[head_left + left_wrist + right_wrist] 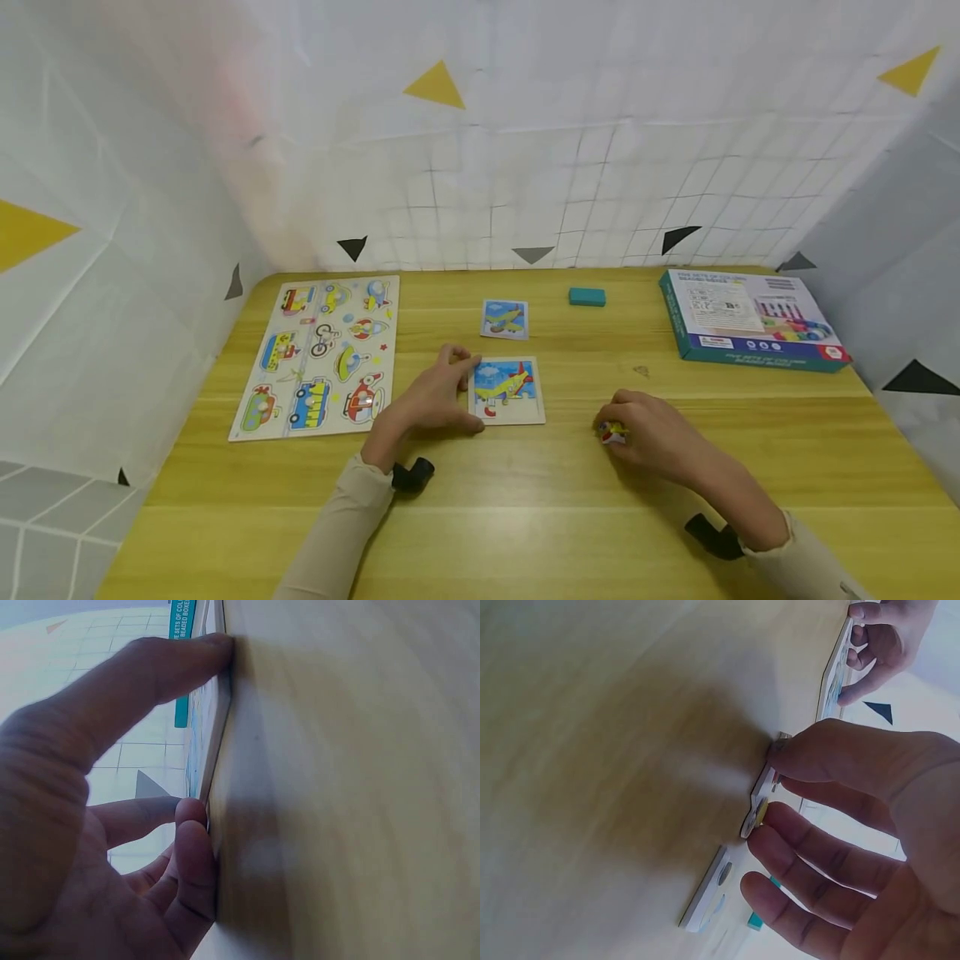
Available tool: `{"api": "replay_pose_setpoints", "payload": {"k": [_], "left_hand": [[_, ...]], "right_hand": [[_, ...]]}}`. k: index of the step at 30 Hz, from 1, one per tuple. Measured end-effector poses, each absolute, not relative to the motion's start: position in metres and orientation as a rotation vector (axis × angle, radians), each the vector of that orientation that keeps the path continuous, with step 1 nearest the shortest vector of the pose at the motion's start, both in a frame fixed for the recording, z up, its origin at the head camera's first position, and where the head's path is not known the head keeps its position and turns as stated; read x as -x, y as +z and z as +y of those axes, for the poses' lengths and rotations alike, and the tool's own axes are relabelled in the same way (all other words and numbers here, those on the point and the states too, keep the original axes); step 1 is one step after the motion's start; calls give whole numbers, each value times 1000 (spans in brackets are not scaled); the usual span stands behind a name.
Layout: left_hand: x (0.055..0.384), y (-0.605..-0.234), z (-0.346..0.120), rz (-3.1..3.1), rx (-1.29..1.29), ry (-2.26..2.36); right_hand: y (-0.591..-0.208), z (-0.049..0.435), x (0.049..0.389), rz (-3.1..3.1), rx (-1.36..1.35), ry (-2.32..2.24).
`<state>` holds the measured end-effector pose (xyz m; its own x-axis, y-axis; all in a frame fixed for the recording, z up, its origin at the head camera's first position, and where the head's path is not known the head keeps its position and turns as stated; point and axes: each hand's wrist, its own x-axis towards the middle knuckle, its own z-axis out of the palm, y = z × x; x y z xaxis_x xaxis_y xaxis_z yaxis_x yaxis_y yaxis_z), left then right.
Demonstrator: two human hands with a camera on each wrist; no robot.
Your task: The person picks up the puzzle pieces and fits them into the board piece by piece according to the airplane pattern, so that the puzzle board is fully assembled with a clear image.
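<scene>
My left hand (438,392) spans the left side of a small square airplane puzzle (510,392), thumb at its near corner and fingers at its far corner. Part of the puzzle's lower area shows bare pale wood. To the right, my right hand (652,433) pinches a small colourful jigsaw piece (613,432) between thumb and fingers, low over the table. In the right wrist view this piece has a yellow patch and a pale edge. Another pale-edged flat piece (705,892) lies beside those fingers; the hand hides it in the head view.
A large vehicle puzzle board (318,358) lies on the left. Behind the small puzzle are an airplane picture card (504,320) and a teal block (587,297). A teal-edged game box (750,321) stands at the far right. White sheets hang around the wooden table (495,517).
</scene>
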<state>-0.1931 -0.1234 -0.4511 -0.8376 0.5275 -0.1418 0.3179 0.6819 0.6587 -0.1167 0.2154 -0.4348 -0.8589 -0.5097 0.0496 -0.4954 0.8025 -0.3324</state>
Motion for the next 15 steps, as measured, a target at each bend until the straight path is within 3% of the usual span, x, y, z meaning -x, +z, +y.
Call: {"api": "replay_pose_setpoints", "payload": {"k": [15], "left_hand": [[193,-453,-124,2578,-692,931]], "right_hand": [[-440,214,118,2972,811,-527]]}}
